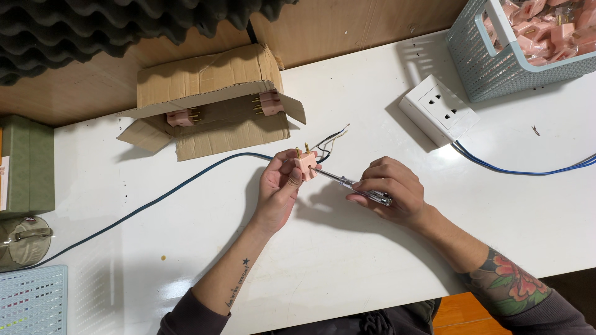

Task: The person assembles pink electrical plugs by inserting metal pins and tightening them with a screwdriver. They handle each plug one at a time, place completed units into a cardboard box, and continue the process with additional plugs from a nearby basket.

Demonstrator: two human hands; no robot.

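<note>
My left hand point(277, 189) grips a small pink plug point(306, 165) with brass pins pointing up, held above the white table point(347, 267). My right hand point(390, 189) holds a clear-handled screwdriver point(357, 185), its tip set against the plug's side. A dark blue cable point(155, 200) runs from the left to the plug, and its bare wire ends point(333, 138) fan out just behind it.
A torn cardboard box point(211, 102) with two pink plugs stands behind. A white wall socket point(438, 109) with blue cables lies at right, near a light blue basket point(496, 62) of several pink plugs. Green containers point(25, 164) sit at the left edge.
</note>
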